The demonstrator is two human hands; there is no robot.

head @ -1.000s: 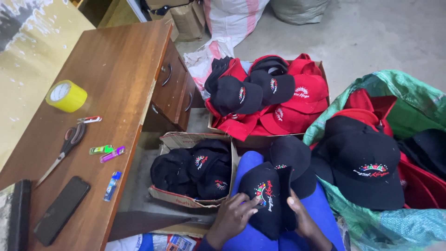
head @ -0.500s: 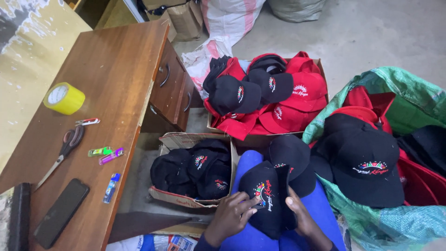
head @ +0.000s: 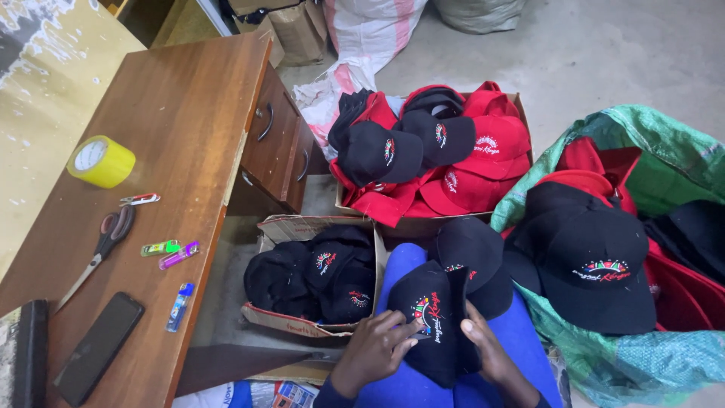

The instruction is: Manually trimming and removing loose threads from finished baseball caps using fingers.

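I take the wooden desk [head: 174, 143] as landmark: right of it a green sack [head: 664, 159] and two cardboard boxes [head: 302, 227] hold black and red caps. Below the nearer box, on my blue lap, lies a black cap [head: 434, 317]. My left hand [head: 375, 349] and right hand [head: 487, 349] pinch its edges, fingers closed.

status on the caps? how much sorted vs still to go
Looks done: a small cardboard box by the desk holds several black caps, and a bigger box holds black and red ones. In hand: both the left hand and right hand hold one black cap on the lap. Left: a pile of caps in the green sack; exact count unclear.
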